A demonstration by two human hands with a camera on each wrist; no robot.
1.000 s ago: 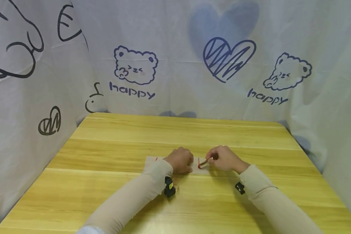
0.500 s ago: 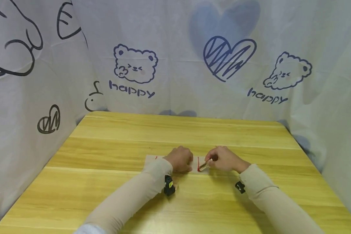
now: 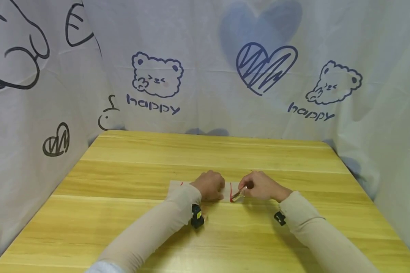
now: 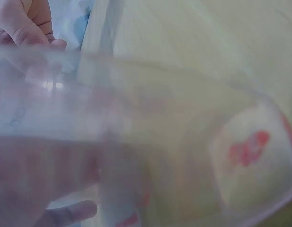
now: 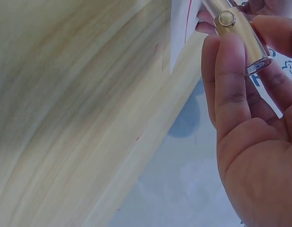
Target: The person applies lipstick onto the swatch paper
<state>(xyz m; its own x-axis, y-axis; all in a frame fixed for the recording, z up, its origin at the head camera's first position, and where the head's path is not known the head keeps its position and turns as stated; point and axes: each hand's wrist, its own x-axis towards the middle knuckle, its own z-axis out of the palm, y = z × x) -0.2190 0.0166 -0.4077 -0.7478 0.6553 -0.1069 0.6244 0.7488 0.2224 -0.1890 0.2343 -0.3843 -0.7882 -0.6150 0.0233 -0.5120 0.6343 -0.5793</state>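
Observation:
My right hand (image 3: 262,185) pinches a lipstick (image 5: 243,40) with a gold body and a round button, between thumb and fingers. Its red tip (image 3: 231,200) touches a strip of white paper (image 3: 175,185) near the bottom of a red line (image 3: 231,189). My left hand (image 3: 209,185) rests on the paper just left of that line, fingers bent. A clear plastic cap (image 4: 183,123), smeared red inside its end, fills the left wrist view, close and blurred. It appears held in the left palm; the exact grip is hard to see.
The paper lies on a yellow wood-grain table (image 3: 191,151). Another short red mark (image 3: 182,184) shows near the paper's left end, partly behind the left hand. White curtains (image 3: 205,57) with drawn bears and hearts stand behind and beside the table.
The lipstick tip has slid slightly toward the near edge of the paper, and the red line has become longer. My left hand stays in place.

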